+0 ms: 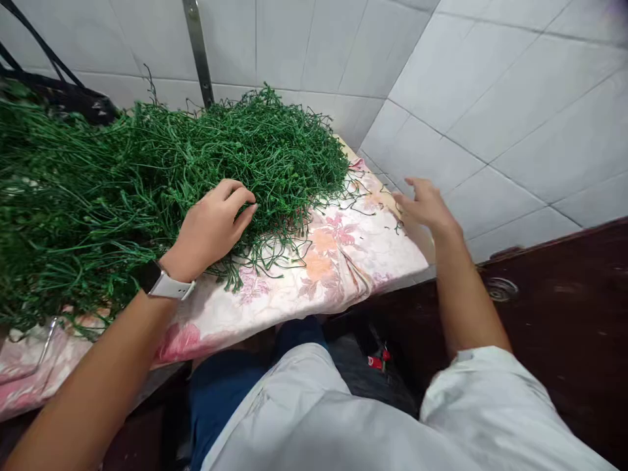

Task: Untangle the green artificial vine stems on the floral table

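Note:
A large heap of thin green stems (186,157) covers the left and middle of a table spread with a floral pink-and-cream cloth (318,261). My left hand (210,226), with a white-strapped watch (164,281) on its wrist, has curled fingers pressed into the front of the heap. It seems to grip some stems, though the fingertips are partly hidden. My right hand (426,206) is raised over the far right corner of the cloth, fingers spread, holding nothing. A few loose stems lie on the cloth just ahead of it.
White tiled walls (490,131) rise behind and right of the table, with a metal strip (199,49) on the back wall. A black bag (63,98) sits behind the heap at far left. A dark brown panel (554,307) stands right, and a small red object (377,360) lies below.

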`<state>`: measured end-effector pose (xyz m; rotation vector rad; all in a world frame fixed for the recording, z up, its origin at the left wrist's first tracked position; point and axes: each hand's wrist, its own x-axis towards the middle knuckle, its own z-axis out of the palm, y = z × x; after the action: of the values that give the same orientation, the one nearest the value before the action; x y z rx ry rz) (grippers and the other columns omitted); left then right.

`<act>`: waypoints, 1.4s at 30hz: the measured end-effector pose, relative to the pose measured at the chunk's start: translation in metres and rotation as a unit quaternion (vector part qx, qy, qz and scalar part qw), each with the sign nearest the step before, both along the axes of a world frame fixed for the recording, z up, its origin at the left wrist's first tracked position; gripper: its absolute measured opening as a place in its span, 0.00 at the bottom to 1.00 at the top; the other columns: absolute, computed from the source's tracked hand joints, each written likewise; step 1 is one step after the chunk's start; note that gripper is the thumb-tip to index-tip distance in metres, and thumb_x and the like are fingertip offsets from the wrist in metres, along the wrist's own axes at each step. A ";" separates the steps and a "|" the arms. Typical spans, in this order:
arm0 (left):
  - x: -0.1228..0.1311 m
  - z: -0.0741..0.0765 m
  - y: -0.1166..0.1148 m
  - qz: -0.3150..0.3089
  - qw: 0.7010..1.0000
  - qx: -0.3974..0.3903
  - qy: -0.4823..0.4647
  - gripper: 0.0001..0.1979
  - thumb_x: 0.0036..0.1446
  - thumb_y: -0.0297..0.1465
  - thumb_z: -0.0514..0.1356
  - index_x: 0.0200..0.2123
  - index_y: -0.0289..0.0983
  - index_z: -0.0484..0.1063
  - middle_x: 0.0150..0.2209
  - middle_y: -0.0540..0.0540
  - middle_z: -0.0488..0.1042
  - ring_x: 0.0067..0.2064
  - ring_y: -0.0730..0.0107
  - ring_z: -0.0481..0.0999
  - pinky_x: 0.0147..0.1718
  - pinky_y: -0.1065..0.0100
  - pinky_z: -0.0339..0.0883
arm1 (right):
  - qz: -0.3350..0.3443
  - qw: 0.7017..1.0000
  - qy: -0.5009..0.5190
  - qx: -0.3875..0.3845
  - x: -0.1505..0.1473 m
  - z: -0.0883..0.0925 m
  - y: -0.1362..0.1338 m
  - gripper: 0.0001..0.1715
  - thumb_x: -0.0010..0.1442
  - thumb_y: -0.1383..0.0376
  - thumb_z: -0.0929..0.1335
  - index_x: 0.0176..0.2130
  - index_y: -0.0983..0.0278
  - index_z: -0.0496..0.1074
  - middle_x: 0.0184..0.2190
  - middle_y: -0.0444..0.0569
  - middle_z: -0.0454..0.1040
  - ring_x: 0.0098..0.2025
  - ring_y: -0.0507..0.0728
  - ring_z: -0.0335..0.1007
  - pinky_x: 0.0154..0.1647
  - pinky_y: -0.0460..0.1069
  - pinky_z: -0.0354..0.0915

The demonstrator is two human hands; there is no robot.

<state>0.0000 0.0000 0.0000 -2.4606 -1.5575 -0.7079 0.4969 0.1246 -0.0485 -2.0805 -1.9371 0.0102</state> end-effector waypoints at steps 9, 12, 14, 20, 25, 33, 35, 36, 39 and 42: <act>0.003 0.001 -0.001 0.000 1.000 0.007 0.010 0.14 0.73 0.34 0.53 0.50 0.34 0.76 0.55 0.37 0.78 0.48 0.58 0.82 0.39 0.63 0.74 | 0.024 0.997 0.016 -0.073 -0.002 -0.015 0.019 0.26 0.72 0.47 0.59 0.48 0.65 0.72 0.41 0.60 0.78 0.43 0.65 0.73 0.47 0.57 0.69; 0.003 0.002 0.000 0.004 1.000 0.012 0.012 0.13 0.73 0.34 0.53 0.50 0.35 0.76 0.55 0.37 0.78 0.46 0.60 0.82 0.39 0.64 0.73 | 0.013 0.998 -0.018 -0.062 -0.004 -0.010 0.020 0.24 0.73 0.49 0.59 0.45 0.64 0.72 0.41 0.64 0.77 0.43 0.69 0.73 0.47 0.59 0.65; 0.004 0.002 0.000 0.004 1.000 0.016 0.013 0.13 0.73 0.34 0.53 0.50 0.35 0.76 0.55 0.38 0.78 0.46 0.61 0.81 0.39 0.64 0.73 | -0.007 0.997 -0.055 -0.048 -0.008 -0.006 0.015 0.24 0.73 0.51 0.60 0.47 0.66 0.73 0.42 0.69 0.77 0.43 0.72 0.74 0.46 0.60 0.63; 0.004 0.003 0.000 0.011 1.000 0.004 0.017 0.14 0.73 0.34 0.53 0.50 0.36 0.76 0.56 0.38 0.78 0.46 0.61 0.81 0.39 0.63 0.73 | -0.045 0.988 -0.148 0.001 -0.015 0.008 -0.028 0.24 0.75 0.55 0.59 0.45 0.68 0.76 0.39 0.70 0.79 0.38 0.70 0.74 0.40 0.57 0.59; 0.005 0.004 -0.001 0.018 0.999 -0.013 0.028 0.16 0.73 0.35 0.52 0.52 0.35 0.76 0.56 0.36 0.77 0.50 0.56 0.81 0.39 0.62 0.75 | 0.014 0.995 -0.011 0.095 -0.023 0.015 -0.069 0.28 0.74 0.47 0.60 0.37 0.63 0.74 0.30 0.57 0.77 0.31 0.62 0.71 0.37 0.55 0.62; 0.006 0.006 -0.002 0.022 0.999 -0.028 0.033 0.15 0.73 0.35 0.52 0.52 0.37 0.76 0.57 0.37 0.77 0.52 0.53 0.81 0.40 0.60 0.76 | 0.190 0.981 -0.033 0.013 -0.046 0.000 -0.085 0.17 0.69 0.56 0.66 0.47 0.65 0.78 0.43 0.63 0.78 0.45 0.69 0.77 0.49 0.62 0.71; 0.007 0.008 -0.003 0.027 0.998 -0.028 0.043 0.16 0.74 0.35 0.52 0.53 0.36 0.76 0.58 0.37 0.77 0.52 0.53 0.81 0.40 0.60 0.75 | 0.196 0.980 -0.002 0.023 -0.046 0.000 -0.083 0.13 0.67 0.61 0.65 0.42 0.64 0.77 0.39 0.60 0.78 0.42 0.66 0.77 0.46 0.61 0.71; 0.008 0.009 -0.004 0.031 0.998 -0.030 0.049 0.16 0.74 0.35 0.52 0.53 0.36 0.76 0.58 0.36 0.77 0.52 0.52 0.81 0.39 0.60 0.75 | 0.199 0.980 0.006 0.025 -0.046 0.001 -0.082 0.11 0.66 0.63 0.66 0.40 0.64 0.77 0.38 0.59 0.79 0.41 0.65 0.77 0.46 0.60 0.71; 0.010 0.013 -0.006 0.036 0.996 -0.038 0.070 0.18 0.76 0.36 0.50 0.55 0.34 0.76 0.60 0.37 0.76 0.53 0.53 0.82 0.38 0.61 0.74 | 0.181 0.981 0.059 0.039 -0.051 0.010 -0.083 0.08 0.65 0.63 0.67 0.38 0.63 0.77 0.36 0.55 0.79 0.37 0.62 0.76 0.42 0.58 0.71; 0.010 0.015 -0.008 0.036 0.995 -0.034 0.084 0.19 0.77 0.36 0.49 0.55 0.33 0.76 0.60 0.37 0.76 0.53 0.53 0.82 0.37 0.61 0.73 | 0.181 0.970 0.165 0.003 -0.056 0.021 -0.085 0.20 0.65 0.50 0.72 0.47 0.61 0.78 0.38 0.53 0.80 0.33 0.58 0.74 0.37 0.55 0.71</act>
<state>0.0100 -0.0079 0.0147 -2.4249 -1.6223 -0.4305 0.4406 0.0397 -0.0276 -1.5704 -2.0604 0.4025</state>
